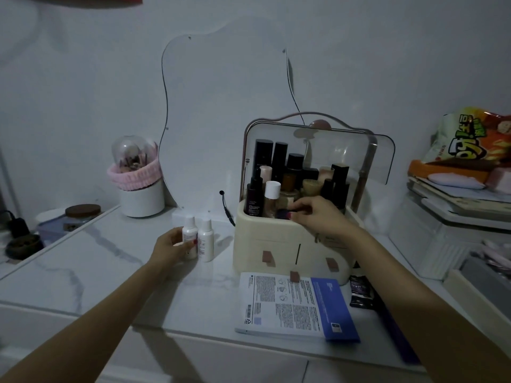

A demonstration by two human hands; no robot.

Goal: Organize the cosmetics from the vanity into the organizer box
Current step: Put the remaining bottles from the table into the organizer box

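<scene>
Your left hand point(173, 246) was wrapped around a small white bottle point(190, 234) standing on the vanity point(110, 261), thumb across its front and fingers behind it. A second white bottle point(206, 240) stood just beside the first, on its right, untouched. Your right hand point(318, 217) reached over the front rim of the organizer point(276, 244), fingertips pinching a small dark item point(282, 212) at the top compartment's front edge; what that item was could not be made out in the dim light. The organizer sat at the right of the vanity with its clear lid point(345, 150) swung up and back. Its top compartment was crowded with upright bottles: tall black ones at the rear, a dark bottle point(255, 197) and a white-capped bottle point(271, 199) at the front left. Two closed drawers with brown tabs ran across its front. A printed sheet pack point(293, 306) lay flat on the vanity in front of the organizer, a dark sachet point(360, 291) just to its right. A mirror point(221, 120) leaned on the wall behind. At the far left corner stood a white cup point(142, 200) ringed with a pink headband point(135, 175).
</scene>
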